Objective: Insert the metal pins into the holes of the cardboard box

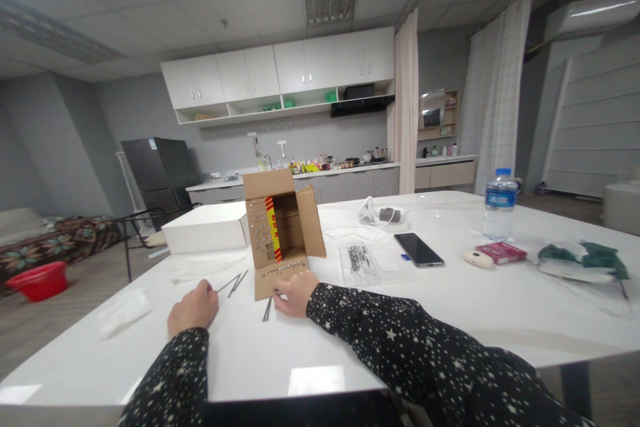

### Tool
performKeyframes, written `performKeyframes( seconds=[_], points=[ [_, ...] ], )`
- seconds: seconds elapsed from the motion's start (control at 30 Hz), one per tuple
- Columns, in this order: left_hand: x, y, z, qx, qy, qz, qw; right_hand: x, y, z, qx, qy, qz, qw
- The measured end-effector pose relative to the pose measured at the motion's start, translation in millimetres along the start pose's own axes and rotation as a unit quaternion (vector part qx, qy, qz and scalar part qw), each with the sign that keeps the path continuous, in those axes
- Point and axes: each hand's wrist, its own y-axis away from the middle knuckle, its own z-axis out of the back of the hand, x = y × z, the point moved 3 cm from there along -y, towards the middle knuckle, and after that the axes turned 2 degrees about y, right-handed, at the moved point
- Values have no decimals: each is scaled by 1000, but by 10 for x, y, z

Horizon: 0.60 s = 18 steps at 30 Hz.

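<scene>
White desk (pixel 350 340) in an open-plan room with a kitchen wall behind, seen from the wearer's head; both sleeves are dark with a star print. Nearest, at 7 o'clock of the scene centre, the left hand (pixel 193 307) rests on the desk as a loose fist, apparently grasping nothing; whether something small lies inside it cannot be told. At 6 o'clock, the right hand (pixel 296 293) lies palm down, its fingers (pixel 280 292) pressed on the top ends of two dark nails (pixel 267 309), just at the front flap of the cardboard box (pixel 280 230). Judged step: picking up a nail beside the box; the next move would call for pinching one thin shaft clear of the flat surface. Two more nails (pixel 235 282) lie crossed between the hands, towards 11 o'clock of the left hand. Box flaps: small studs in rows, too small to count. Beyond, at 10 o'clock, one white flat box (pixel 205 228); at 1 o'clock, one clear bag of nails (pixel 357 259), one phone (pixel 418 249), one white corded device (pixel 383 215). Farther right, at 2 to 3 o'clock: one water bottle (pixel 499 203), one red packet (pixel 501 252), one green cloth (pixel 583 260). Off the desk, at 9 o'clock, one red basin (pixel 40 279) on the floor.
</scene>
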Motion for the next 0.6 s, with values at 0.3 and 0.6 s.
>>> performKeyframes(
  seconds=[0.3, 0.6],
  points=[
    [-1, -7, -3, -1, 4, -1, 1000, 39, 29, 23, 33, -12, 44, 998],
    [-26, 21, 26, 8, -1, -2, 1000, 44, 44, 72, 50, -21, 56, 997]
  ],
)
